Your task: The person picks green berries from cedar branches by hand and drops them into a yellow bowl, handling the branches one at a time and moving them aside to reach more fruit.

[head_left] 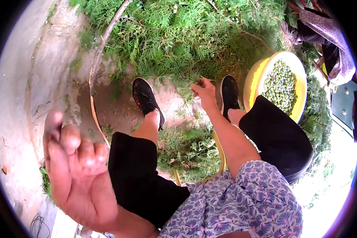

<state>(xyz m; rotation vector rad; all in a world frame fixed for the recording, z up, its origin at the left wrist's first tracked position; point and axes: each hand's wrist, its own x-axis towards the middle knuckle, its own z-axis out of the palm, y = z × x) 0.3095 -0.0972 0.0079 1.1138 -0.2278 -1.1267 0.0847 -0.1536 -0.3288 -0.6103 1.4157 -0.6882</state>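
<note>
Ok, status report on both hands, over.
Left hand raised, loosely curled, empty. Right hand pinching green sprigs between the shoes. Yellow basin of green berries beside right foot; nothing blocking.

Open ground (pixel 23 99) left; branches (pixel 178 35) and basin (pixel 254 75) crowd ahead.

Left hand (pixel 77 174) raised close to the camera, palm toward it, fingers loosely curled, thumb side up, holding nothing. Right arm (pixel 230 139) bare below the elbow, stretched forward and down. Right hand (pixel 204 92) low out front, fingertips pinched together.
</note>
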